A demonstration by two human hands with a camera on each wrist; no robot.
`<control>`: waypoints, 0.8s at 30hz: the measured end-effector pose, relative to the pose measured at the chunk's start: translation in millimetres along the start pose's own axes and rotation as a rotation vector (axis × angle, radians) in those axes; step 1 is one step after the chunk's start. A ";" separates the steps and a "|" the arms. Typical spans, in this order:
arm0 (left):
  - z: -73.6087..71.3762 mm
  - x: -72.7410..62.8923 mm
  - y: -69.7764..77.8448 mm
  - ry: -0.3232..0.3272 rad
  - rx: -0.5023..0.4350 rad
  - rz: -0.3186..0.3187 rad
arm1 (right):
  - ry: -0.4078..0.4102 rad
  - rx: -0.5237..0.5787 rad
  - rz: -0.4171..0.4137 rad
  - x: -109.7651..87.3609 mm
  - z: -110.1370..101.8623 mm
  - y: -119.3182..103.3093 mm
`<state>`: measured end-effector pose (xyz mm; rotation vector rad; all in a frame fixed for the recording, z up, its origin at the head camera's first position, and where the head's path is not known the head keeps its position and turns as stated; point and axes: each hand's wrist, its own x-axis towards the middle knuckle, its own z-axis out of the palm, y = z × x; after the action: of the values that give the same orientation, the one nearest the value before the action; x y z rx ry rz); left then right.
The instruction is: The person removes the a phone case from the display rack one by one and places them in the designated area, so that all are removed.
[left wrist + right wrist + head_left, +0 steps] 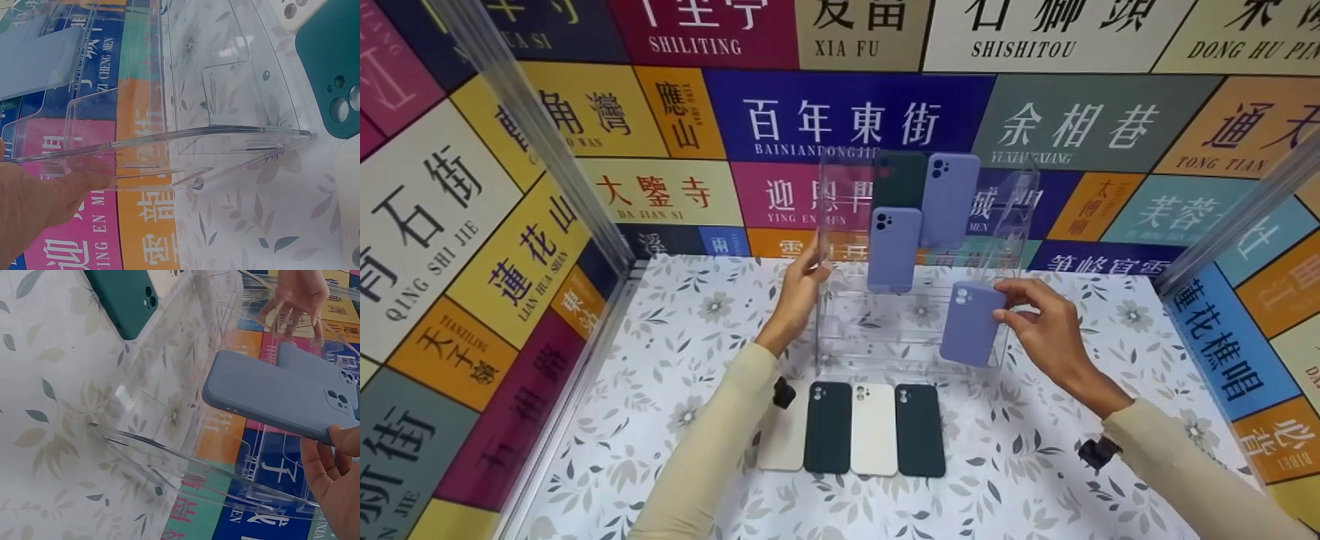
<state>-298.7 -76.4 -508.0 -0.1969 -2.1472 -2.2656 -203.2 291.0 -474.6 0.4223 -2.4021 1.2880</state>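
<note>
A clear acrylic tiered display rack (877,330) stands on the table. My left hand (799,296) grips its left side edge, and the left wrist view shows that hand's fingers (84,183) at the clear panel. My right hand (1046,326) pinches a lavender phone case (971,322) by its right edge, in front of the rack's lower right. In the right wrist view this case (270,391) is tilted, camera cutouts near the thumb. Higher on the rack sit a dark green case (900,180), a lavender case (952,199) and another lavender case (894,251).
Before the rack several phone cases lie in a row: a cream one (781,442) partly behind my left sleeve, a dark green one (828,427), a white one (874,431) and another dark green one (920,431). Walls with printed signs (855,112) enclose the flower-patterned table (697,360).
</note>
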 end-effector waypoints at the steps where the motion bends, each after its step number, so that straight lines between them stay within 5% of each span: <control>1: -0.1 -0.4 0.1 -0.001 0.002 -0.002 | -0.004 0.001 0.003 -2.1 -0.1 1.0; 24: 0.4 -1.3 0.9 0.001 -0.007 -0.002 | -0.041 0.024 0.068 -49.1 1.3 26.0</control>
<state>-297.3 -76.1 -507.3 -0.1936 -2.1401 -2.2740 -171.4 307.8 -516.9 0.3800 -2.4564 1.3513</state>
